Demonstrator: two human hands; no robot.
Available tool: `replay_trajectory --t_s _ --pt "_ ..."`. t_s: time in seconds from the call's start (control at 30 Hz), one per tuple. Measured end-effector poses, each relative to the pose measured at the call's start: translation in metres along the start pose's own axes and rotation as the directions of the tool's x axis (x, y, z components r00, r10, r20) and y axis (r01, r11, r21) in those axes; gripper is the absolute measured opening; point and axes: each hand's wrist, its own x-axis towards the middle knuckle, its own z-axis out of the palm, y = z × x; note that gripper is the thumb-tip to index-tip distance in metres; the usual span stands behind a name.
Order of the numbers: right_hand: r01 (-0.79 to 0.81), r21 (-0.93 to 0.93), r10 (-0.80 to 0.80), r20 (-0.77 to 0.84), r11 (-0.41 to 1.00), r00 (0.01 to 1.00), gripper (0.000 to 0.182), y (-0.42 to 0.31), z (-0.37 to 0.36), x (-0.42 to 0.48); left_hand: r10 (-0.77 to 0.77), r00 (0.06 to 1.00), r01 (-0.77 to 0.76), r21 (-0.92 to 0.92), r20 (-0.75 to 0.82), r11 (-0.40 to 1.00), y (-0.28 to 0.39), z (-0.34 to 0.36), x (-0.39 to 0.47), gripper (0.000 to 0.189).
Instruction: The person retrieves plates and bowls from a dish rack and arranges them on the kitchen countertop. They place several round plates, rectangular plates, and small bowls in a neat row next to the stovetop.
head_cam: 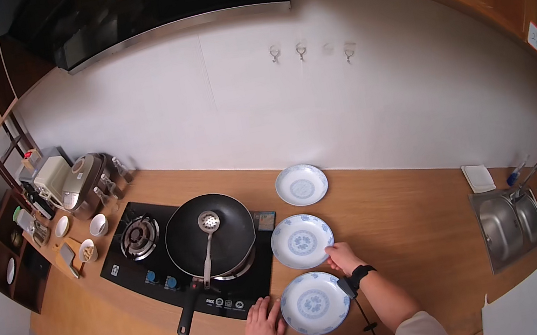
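Note:
Three white plates with blue patterns stand in a column right of the gas hob: a far plate (302, 185), a middle plate (303, 241) and a near plate (315, 303). My right hand (343, 257) pinches the right rim of the middle plate. My left hand (263, 324) lies flat, fingers spread, at the counter's front edge beside the near plate and the hob's corner, holding nothing. A black wok (182, 238) sits on the right burner, with a metal skimmer (209, 222) resting in it.
The black gas hob (126, 271) is on the left, the wok's handle (186, 314) jutting over its front edge. Bowls, a cleaver (68, 254), glass bottles and a rice cooker (84, 182) stand farther left. At the right is a steel sink (502, 229). A black cable hangs from my right wrist.

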Motion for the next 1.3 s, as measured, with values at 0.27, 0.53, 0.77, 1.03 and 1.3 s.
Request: replay_trajectory --t_s 0.27,0.53,0.77,1.03,1.3 --pt "0.013 -0.056 -0.016 -0.047 0.998 0.999 0.029 0.006 0.006 0.004 -0.015 1.000 0.014 0.018 0.019 1.000 0.001 0.003 0.003 0.057" --pt "-0.013 -0.101 0.007 -0.062 0.995 0.998 0.033 0.004 0.006 -0.002 -0.017 0.999 0.016 0.013 0.037 1.000 0.002 0.004 0.003 0.059" --pt "0.076 -0.221 -0.088 -0.043 0.972 0.995 0.049 0.012 -0.003 -0.012 -0.029 0.999 0.029 0.005 0.033 1.000 0.004 0.002 0.005 0.058" --pt "0.010 -0.506 0.036 0.082 0.863 0.996 0.051 0.050 -0.029 -0.129 -0.038 0.999 0.038 -0.004 0.007 0.999 0.002 0.009 -0.001 0.052" --pt "-0.209 -0.318 0.328 0.389 0.925 0.861 0.032 0.054 -0.025 -0.166 -0.156 0.984 0.103 -0.426 -0.090 0.899 0.004 0.028 -0.015 0.038"
